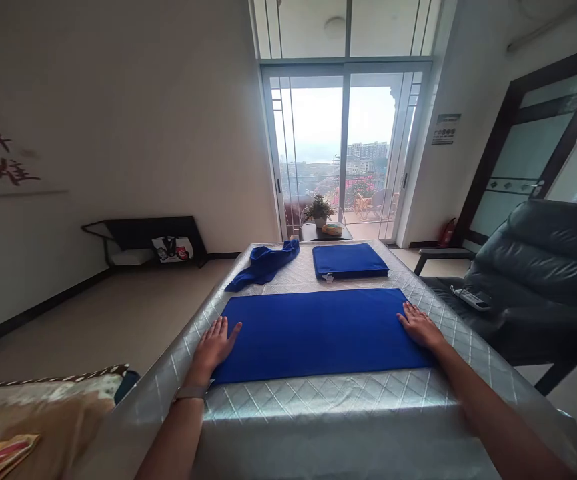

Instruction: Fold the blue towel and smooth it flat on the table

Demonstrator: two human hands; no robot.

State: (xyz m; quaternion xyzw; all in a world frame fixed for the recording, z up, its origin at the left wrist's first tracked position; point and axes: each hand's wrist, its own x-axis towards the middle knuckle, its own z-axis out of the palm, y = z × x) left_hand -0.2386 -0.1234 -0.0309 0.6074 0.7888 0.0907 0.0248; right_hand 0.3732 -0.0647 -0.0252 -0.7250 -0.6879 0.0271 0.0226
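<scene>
A blue rectangular cloth (318, 337) lies flat and smooth across the near part of the table. On its left edge rests my left hand (217, 345), fingers stretched out and a band round the wrist. My right hand (421, 325) lies flat over the right edge, its fingers also extended. Neither hand grips anything. Beyond the cloth, to the right, sits a neat stack of folded blue cloths (351, 259) with a small white tag at its front edge. A crumpled blue cloth (267, 265) lies at the far left.
A silvery quilted cover (348, 393) drapes the table. Close on the right stands a dark padded armchair (543, 273) with a device on its seat. Past the far edge, a potted plant (320, 211) stands before the sliding glass door (344, 153). Bedding (43, 407) is at lower left.
</scene>
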